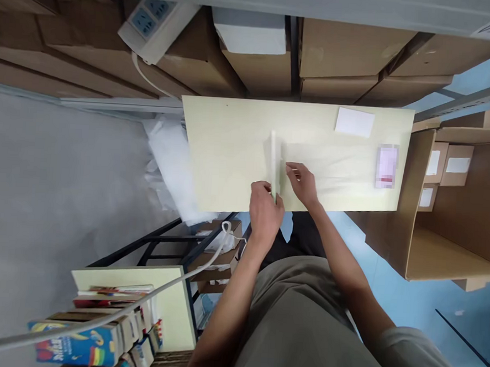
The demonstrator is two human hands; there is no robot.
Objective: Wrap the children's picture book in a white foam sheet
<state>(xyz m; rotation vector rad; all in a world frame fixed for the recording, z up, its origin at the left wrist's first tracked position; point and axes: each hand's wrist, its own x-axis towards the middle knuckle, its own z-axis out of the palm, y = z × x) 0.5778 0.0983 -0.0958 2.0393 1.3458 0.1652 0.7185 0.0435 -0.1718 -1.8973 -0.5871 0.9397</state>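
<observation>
My left hand (pixel 265 211) is closed around the lower end of a slim white object (pixel 273 158), seen edge-on, with a greenish tint near the hand. It looks like a thin book or flat box standing on its edge; its faces are hidden. To its right, my right hand (pixel 302 184) has loosely bent fingers with small gaps between them, over the left end of a thin, wrinkled translucent sheet (pixel 333 167). I make out nothing in these fingers. Both hands are at the near side of a pale yellow tabletop (pixel 226 149).
A white card (pixel 354 122) and a blurred-out pinkish rectangle (pixel 386 166) lie on the tabletop's right. An open carton (pixel 419 216) with small boxes adjoins its right end. Cartons and a power strip (pixel 152 28) line the back shelf. White wrapping (pixel 173 168), books (pixel 81 339) and a cable (pixel 155 294) are left.
</observation>
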